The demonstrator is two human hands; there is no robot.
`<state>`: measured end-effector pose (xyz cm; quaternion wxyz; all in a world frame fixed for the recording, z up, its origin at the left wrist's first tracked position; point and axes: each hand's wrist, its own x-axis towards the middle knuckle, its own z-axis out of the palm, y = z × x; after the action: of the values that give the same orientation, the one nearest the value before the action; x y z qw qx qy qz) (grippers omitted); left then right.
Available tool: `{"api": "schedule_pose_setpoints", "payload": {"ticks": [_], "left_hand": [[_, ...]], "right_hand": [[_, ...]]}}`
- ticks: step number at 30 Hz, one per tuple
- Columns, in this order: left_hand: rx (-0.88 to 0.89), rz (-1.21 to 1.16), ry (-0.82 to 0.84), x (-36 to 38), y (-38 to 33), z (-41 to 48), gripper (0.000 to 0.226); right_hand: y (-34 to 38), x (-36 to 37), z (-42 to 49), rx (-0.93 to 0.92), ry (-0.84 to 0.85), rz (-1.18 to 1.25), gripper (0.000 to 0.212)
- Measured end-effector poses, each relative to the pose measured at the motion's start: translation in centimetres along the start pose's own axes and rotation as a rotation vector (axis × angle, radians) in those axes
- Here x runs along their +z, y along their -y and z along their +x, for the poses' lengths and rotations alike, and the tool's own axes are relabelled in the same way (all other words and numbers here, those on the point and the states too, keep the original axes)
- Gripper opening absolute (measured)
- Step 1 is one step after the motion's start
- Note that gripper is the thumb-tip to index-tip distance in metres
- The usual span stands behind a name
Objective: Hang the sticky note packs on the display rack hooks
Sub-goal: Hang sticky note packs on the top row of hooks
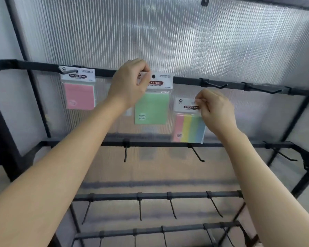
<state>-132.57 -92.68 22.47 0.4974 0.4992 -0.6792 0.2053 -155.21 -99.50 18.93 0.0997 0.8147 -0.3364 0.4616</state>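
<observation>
A pink sticky note pack (78,95) hangs on a hook (69,71) at the left of the top bar (185,80). My left hand (130,82) pinches the header card of a green pack (152,107) at the top bar; a dark hook tip shows through the card's hole. Lower and to the right, my right hand (214,109) pinches the header of a multicolour striped pack (188,127), held in the air below the top bar, off any hook.
Two bare hooks (214,85) (264,90) stick out of the top bar to the right. Lower bars (150,144) (159,195) carry several bare hooks. A ribbed translucent panel (168,36) backs the black rack frame (5,122).
</observation>
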Motion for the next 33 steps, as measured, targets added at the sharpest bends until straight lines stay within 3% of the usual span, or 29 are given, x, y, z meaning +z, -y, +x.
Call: {"api": "schedule_pose_setpoints", "payload": {"ticks": [17,33], "left_hand": [[-0.266,-0.022,0.057,1.3,0.7,0.0,0.012],[-0.417,0.17,-0.157,4.3,3.6,2.1,0.012]], "right_hand": [[-0.2,-0.1,-0.2,-0.019,0.001,0.041,0.009],[-0.4,0.2,0.8,-0.052,-0.021,0.012,0.007]]}}
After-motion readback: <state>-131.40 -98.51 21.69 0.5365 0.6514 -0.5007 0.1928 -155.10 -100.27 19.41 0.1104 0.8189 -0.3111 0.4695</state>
